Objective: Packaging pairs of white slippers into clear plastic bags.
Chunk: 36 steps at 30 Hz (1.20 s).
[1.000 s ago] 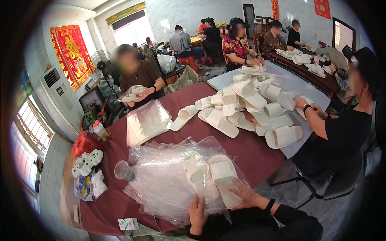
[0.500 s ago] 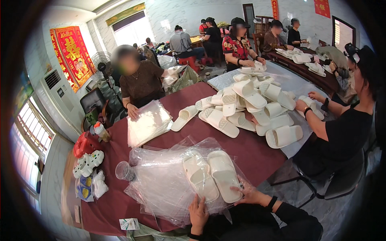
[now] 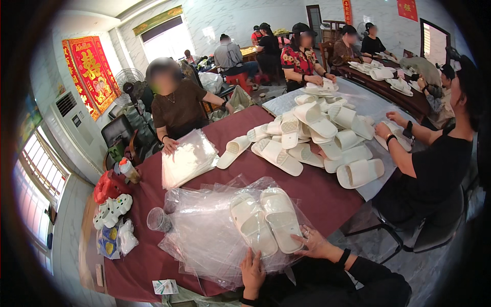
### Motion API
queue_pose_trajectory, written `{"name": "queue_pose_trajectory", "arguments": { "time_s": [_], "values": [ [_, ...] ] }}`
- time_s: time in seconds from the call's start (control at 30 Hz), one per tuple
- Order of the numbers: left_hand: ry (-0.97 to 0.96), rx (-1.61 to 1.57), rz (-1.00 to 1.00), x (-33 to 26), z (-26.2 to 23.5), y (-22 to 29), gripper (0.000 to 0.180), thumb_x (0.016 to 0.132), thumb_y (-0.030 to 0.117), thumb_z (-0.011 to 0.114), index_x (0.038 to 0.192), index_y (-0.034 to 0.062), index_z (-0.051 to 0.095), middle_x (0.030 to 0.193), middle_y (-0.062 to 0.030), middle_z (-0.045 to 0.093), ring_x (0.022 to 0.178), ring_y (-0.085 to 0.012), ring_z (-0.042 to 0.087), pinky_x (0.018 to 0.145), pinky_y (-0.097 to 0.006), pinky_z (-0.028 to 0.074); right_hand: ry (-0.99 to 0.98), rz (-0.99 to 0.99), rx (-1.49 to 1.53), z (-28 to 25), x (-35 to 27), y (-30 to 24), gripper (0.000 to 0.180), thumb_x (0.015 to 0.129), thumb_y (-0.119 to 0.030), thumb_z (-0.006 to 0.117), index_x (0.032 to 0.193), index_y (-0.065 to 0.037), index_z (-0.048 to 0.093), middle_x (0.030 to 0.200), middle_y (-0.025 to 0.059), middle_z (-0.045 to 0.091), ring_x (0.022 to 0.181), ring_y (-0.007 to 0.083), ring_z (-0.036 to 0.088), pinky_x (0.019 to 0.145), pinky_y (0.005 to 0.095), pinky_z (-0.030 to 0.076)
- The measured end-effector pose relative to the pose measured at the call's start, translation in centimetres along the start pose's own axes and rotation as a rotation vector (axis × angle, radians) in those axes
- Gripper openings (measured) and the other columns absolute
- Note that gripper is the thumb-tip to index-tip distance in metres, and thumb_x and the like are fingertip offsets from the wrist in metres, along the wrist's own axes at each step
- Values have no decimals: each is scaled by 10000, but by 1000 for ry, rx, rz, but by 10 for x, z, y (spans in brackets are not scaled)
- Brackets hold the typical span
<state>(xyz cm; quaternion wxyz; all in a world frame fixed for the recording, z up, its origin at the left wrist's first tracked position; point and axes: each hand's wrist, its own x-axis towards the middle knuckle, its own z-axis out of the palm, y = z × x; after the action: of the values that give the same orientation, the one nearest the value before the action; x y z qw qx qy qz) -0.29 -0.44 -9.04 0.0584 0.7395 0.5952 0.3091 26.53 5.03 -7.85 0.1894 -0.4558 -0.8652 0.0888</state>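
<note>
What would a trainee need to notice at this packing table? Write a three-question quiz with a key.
1. True or false: the pair of white slippers nearest the wearer lies on a pile of clear plastic bags.
2. Which hand touches the heel end of a slipper? A) the left hand B) the right hand C) neither
3. Fill in: the person in the brown top across the table rests a hand on a stack of ____.

Key
1. True.
2. B; the left hand lies on the bags at the near edge instead.
3. Clear bags; they sit on the dark red tablecloth, left of the heap of loose slippers.
</note>
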Motion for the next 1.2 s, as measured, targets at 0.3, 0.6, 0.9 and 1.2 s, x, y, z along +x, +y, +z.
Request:
{"name": "queue_pose_trajectory", "arguments": {
  "time_s": [0.3,0.6,0.9,1.2],
  "values": [
    [-11,-19,-13,1,-2,4,508,742,14,598,1239,110,561,1386,-194,427,1104,-362,509,939,-440,383,124,107,-131,14,7,-7,537,815,-400,628,1235,-75,546,1169,241,567,1091,383,558,894,429,476],
    [-10,-11,-9,0,-1,3,507,743,21,597,1241,107,559,1380,-211,424,1102,-374,505,940,-446,381,238,234,-180,19,14,-15,314,909,-260,542,1128,-43,598,971,134,616,747,276,650,597,354,526],
    [2,-32,-20,0,-2,1,481,742,21,604,1216,99,572,1374,-208,432,1092,-374,511,933,-444,388,285,241,-187,11,15,-56,383,807,-228,611,1143,-47,574,1156,182,519,1080,329,513,897,427,430],
    [0,-5,4,1,-1,2,459,778,63,606,1232,111,560,1362,-203,442,1096,-366,512,922,-454,396,158,-138,172,31,25,-63,284,783,-208,623,1017,-56,571,1030,149,537,983,315,536,817,421,434]
  ]
}}
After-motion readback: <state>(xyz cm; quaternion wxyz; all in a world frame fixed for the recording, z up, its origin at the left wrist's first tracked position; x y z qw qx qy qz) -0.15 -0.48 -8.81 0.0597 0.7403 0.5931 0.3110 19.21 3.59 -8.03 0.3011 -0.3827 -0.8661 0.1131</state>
